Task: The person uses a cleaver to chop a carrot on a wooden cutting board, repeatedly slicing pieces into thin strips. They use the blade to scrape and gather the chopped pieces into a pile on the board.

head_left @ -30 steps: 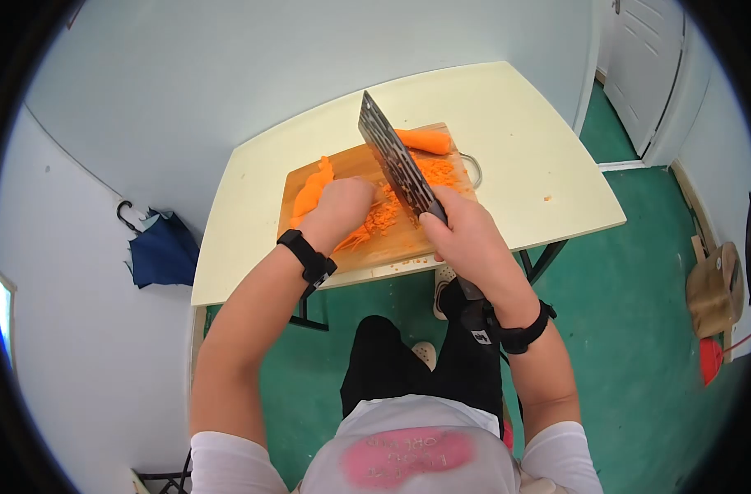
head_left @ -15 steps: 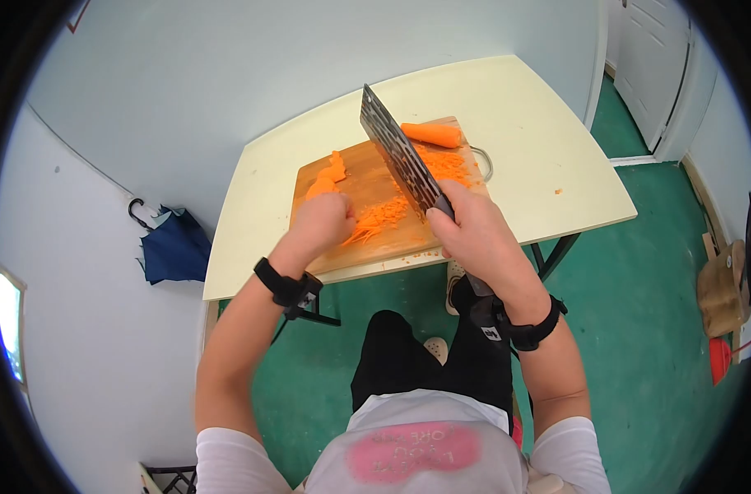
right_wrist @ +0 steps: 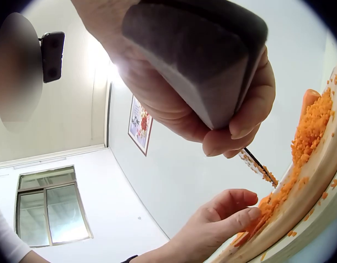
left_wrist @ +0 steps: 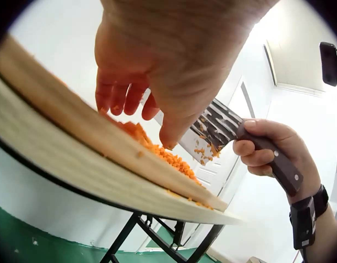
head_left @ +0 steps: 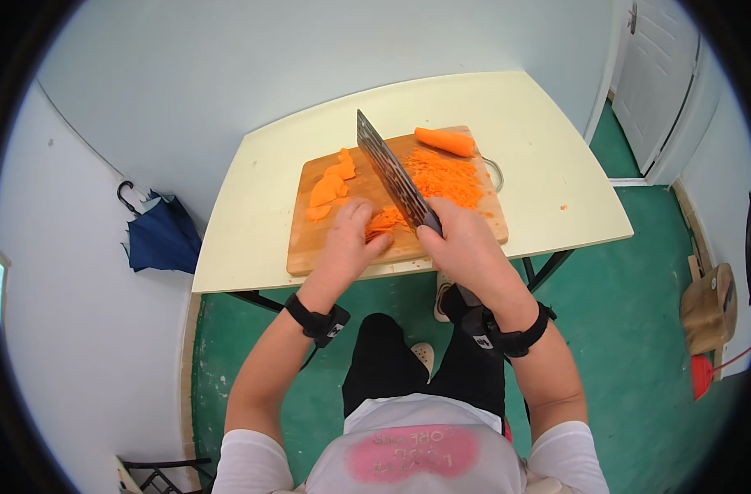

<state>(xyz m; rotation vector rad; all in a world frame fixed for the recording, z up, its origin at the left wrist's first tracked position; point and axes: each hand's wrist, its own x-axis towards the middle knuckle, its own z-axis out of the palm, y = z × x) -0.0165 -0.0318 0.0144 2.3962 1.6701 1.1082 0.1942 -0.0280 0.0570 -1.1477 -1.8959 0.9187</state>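
Observation:
My right hand (head_left: 470, 247) grips the dark handle (left_wrist: 272, 159) of a cleaver (head_left: 392, 171). Its blade tilts up over the wooden cutting board (head_left: 307, 247), with carrot bits stuck to it. My left hand (head_left: 348, 243) is at the board's near side, thumb and fingers spread around a small heap of carrot strips (head_left: 385, 221), fingertips at the heap. Thin carrot slices (head_left: 330, 189) lie overlapping beyond that hand. A mound of finely chopped carrot (head_left: 445, 179) covers the board's right part, and a thick piece of carrot (head_left: 445, 142) lies behind it.
The board rests on a pale yellow table (head_left: 556, 165), a metal handle loop (head_left: 495, 173) at its right end. Small carrot crumbs lie along the table's near edge. A blue umbrella (head_left: 163, 235) hangs by the left wall, and a tan bag (head_left: 709, 309) is at the right.
My left hand first moved left off the chopped carrot with fingers curled, then came back to the strips with its fingers spread. The cleaver stays raised in my right hand.

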